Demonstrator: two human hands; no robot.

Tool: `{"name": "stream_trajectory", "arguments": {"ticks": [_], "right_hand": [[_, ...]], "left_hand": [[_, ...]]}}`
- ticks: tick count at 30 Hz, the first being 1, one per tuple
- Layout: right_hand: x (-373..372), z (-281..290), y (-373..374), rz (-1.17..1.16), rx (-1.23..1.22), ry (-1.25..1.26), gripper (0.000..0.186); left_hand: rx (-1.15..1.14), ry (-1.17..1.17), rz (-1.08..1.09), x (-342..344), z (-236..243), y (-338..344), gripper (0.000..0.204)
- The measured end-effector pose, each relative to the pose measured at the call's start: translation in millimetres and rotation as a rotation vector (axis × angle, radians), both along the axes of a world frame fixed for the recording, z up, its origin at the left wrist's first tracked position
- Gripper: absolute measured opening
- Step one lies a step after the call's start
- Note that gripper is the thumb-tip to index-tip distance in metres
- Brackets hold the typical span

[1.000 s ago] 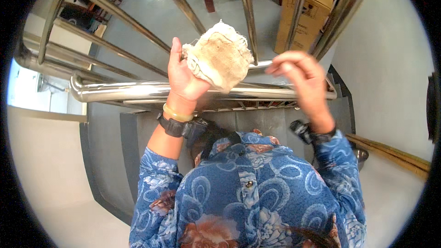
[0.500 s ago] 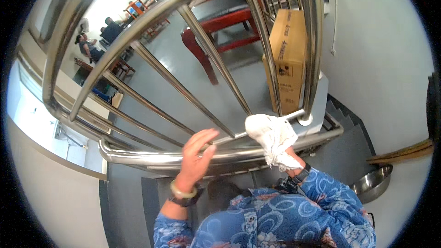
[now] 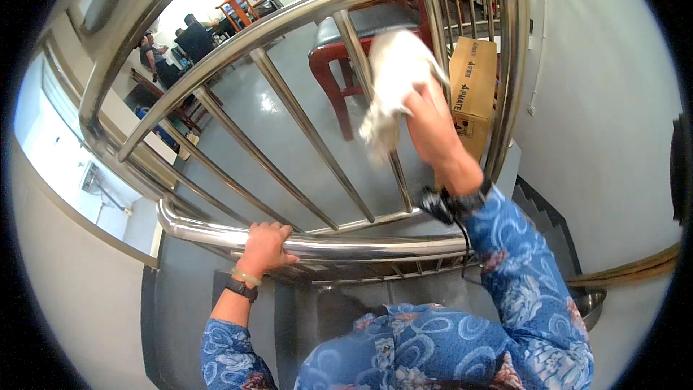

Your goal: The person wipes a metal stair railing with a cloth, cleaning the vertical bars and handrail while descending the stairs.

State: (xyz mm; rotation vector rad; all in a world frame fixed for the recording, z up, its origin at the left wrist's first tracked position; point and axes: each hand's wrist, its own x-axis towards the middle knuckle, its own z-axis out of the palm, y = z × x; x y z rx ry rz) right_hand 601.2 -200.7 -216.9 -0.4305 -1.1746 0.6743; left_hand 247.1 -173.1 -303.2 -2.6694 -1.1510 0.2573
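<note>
A white cloth point(image 3: 395, 76) is bunched in my right hand point(image 3: 435, 130), which reaches up and forward against one of the slanting metal bars on the right side of the railing. The cloth is blurred and hides part of that bar. My left hand point(image 3: 266, 247) is wrapped over the thick lower handrail point(image 3: 346, 248), fingers on its far side. Beyond the handrail rises the shiny railing point(image 3: 307, 126), with a curved top rail and several bars. A black strap with a dark device circles my right wrist; a pale bangle and a dark watch are on my left.
Behind the railing stand a brown cardboard box point(image 3: 473, 90) and a dark-red wooden chair point(image 3: 330, 79). Steps point(image 3: 548, 227) descend at the right, near a metal bowl point(image 3: 593, 307). Several people sit in the far room. A window point(image 3: 90, 180) is at the left.
My right hand has carried the cloth up and forward from beside the handrail to an upper bar. My left hand, raised with fingers apart before, has come down onto the handrail.
</note>
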Motion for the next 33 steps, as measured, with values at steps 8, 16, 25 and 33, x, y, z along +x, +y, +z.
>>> {"name": "stream_trajectory", "arguments": {"ticks": [8,16,25,33], "right_hand": [[-22.1,44.3,80.0,-0.337,0.127,-0.071,0.026],[-24.4,-57.6,68.6,-0.377,-0.011,-0.145,0.017],[-14.6,-235.5,24.2,-0.274,-0.482,-0.444,0.026],[2.9,-230.5,-33.4,-0.256,-0.554,-0.337,0.035]], "left_hand": [[0.087,-0.063,-0.025,5.3,-6.4,-2.4,0.059],[0.1,-0.117,-0.013,3.5,-8.8,-5.3,0.059],[0.164,-0.107,-0.088,3.2,-11.4,0.0,0.061],[0.175,-0.13,-0.096,5.8,-12.7,-6.9,0.056]]}}
